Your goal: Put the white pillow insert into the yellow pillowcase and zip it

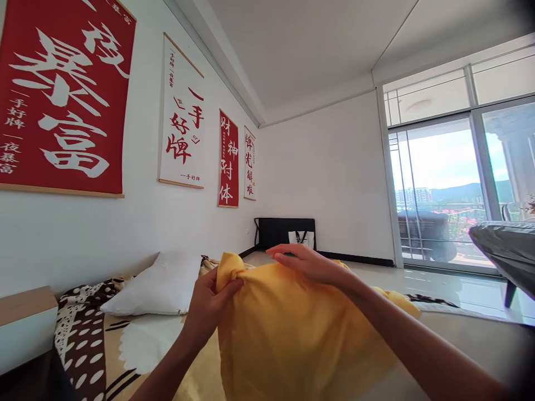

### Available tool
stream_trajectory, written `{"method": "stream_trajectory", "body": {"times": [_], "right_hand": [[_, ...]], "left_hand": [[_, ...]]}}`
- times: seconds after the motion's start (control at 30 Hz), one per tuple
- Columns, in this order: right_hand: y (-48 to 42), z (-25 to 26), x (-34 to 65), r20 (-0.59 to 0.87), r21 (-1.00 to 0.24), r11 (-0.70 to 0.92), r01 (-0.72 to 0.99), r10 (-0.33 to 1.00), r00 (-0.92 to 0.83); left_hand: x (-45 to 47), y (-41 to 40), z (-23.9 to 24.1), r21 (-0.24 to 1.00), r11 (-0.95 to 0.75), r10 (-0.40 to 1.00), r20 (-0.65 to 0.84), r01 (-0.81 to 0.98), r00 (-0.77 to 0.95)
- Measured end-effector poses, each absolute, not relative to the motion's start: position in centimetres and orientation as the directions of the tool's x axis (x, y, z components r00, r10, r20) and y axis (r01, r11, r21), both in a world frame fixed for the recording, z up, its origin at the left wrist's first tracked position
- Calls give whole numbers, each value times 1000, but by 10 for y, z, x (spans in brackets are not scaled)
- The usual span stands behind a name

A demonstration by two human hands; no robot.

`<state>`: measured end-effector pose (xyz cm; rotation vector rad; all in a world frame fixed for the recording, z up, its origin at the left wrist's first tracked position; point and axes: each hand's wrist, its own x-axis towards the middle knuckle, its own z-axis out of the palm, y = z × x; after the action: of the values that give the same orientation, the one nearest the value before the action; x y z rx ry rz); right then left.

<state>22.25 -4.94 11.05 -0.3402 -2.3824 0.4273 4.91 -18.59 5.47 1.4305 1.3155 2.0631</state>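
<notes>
A large yellow cloth (292, 328) hangs bunched up in front of me, over the bed. My left hand (209, 301) is closed on its upper left corner, thumb and fingers pinching the gathered fabric. Stretched out along the cloth's top edge, my right hand (307, 262) has its fingers extended and looks open; whether its palm touches the fabric I cannot tell. Behind my left hand lies a white pillow (154, 289). Under everything spreads a patterned bed sheet (86, 345) in brown, cream and beige with white dots.
A bedside box with a wooden top (27, 312) stands at the left edge. Several hanging scrolls (184, 117) line the left wall. By the far wall are a black low panel (280, 231) and a white bag (301, 239). A dark grey seat (505, 239) stands right, near sliding glass doors (443, 189).
</notes>
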Motion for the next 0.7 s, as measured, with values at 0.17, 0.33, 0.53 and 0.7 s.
{"method": "stream_trajectory", "body": {"times": [0.17,0.33,0.53,0.7], "right_hand": [[-35,96,244,441,-263,918,298,388,-809],[-40,87,249,707,-134,908,397,368,-604],[-27,78,258,704,78,867,493,302,-642],[-8,77,271,659,450,738,503,106,-745]], "left_hand": [[45,-185,54,831,-502,682,551,240,-480],[43,-168,54,764,-497,583,645,412,-493],[54,-136,53,741,-524,523,669,421,-528],[61,-120,53,762,-527,540,643,377,-543]]}}
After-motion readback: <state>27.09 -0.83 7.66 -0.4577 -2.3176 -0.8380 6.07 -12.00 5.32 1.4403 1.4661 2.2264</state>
